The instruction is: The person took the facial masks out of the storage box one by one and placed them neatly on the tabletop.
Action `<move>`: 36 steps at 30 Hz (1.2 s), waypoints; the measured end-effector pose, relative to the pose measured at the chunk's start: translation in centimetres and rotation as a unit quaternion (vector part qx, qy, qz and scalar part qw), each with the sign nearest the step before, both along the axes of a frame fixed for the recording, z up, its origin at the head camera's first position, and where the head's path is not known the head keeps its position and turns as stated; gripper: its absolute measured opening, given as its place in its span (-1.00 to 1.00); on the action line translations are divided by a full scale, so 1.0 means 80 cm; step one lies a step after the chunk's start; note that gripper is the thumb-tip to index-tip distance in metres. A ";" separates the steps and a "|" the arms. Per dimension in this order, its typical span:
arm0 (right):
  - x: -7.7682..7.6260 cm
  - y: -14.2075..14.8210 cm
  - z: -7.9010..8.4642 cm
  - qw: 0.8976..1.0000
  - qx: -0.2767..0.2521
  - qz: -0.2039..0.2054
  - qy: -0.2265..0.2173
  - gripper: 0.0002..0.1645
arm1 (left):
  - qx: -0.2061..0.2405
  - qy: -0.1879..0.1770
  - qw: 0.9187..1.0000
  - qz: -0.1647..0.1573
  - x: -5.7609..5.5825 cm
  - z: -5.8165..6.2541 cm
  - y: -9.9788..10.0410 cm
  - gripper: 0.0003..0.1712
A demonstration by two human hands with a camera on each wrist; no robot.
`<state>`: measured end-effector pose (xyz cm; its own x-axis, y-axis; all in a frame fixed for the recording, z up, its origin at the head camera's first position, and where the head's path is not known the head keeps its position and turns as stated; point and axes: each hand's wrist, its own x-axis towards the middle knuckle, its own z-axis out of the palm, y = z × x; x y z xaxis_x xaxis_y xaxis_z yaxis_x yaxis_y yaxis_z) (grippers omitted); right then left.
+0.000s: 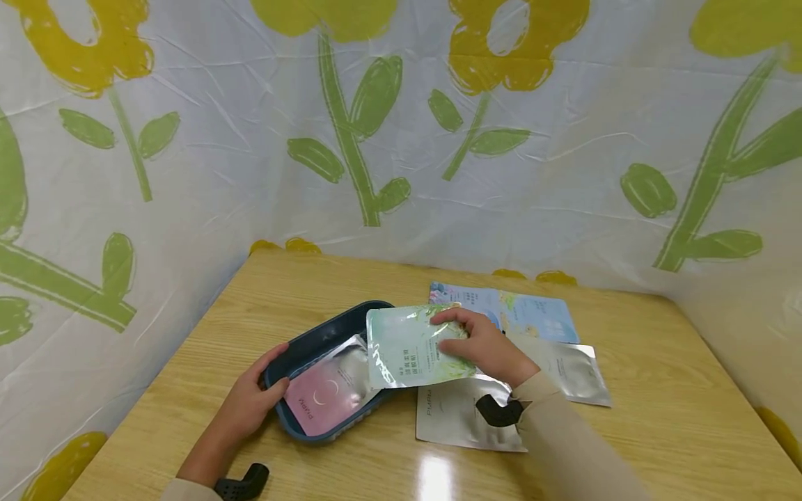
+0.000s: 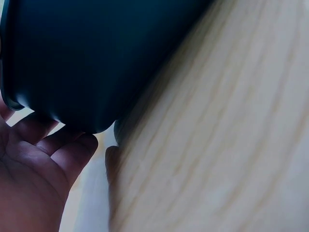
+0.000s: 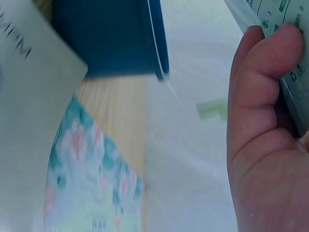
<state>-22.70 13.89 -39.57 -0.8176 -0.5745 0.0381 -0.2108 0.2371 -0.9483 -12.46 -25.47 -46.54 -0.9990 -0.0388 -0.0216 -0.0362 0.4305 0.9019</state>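
My left hand (image 1: 247, 400) grips the left end of a dark blue plastic bin (image 1: 316, 342), thumb over the rim and fingers along its outer side. Inside the bin lies a pink sheet mask packet (image 1: 326, 396) with a silvery edge behind it. A pale green sheet mask packet (image 1: 401, 348) is pinched by its right side in my right hand (image 1: 485, 348). That packet overlaps the bin's right end in the head view. In the right wrist view, small printing shows on the packet's back (image 3: 289, 19) beside the thumb and fingers. The left wrist view shows fingers under the bin's side (image 2: 96, 58).
To the right on the wooden table (image 1: 651, 390) lie a silver packet (image 1: 457, 417), another silver packet (image 1: 579, 372) partly behind my right arm, and light blue packets (image 1: 541, 316) farther back. A flower-print cloth (image 1: 238, 153) hangs around the table's far and left edges.
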 end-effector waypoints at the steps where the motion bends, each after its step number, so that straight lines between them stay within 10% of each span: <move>1: 0.001 0.007 -0.001 1.000 0.006 -0.004 0.013 -0.55 | -0.002 0.000 1.000 0.000 0.000 0.000 0.000 -0.30; 23: 0.064 0.159 -0.033 0.983 0.079 -0.133 0.102 -0.58 | -0.003 0.007 1.000 -0.004 -0.001 -0.003 0.000 -0.30; 36: 0.095 0.231 -0.063 0.978 0.082 -0.180 0.065 -0.59 | -0.008 0.013 1.000 -0.005 -0.001 -0.005 -0.002 -0.30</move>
<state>-15.11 32.39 -44.65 -0.9625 -0.2571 0.0865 -0.2015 0.4641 -0.8625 -12.54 -25.62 -46.92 -0.9996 -0.0294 0.0048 -0.0088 0.4459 0.8950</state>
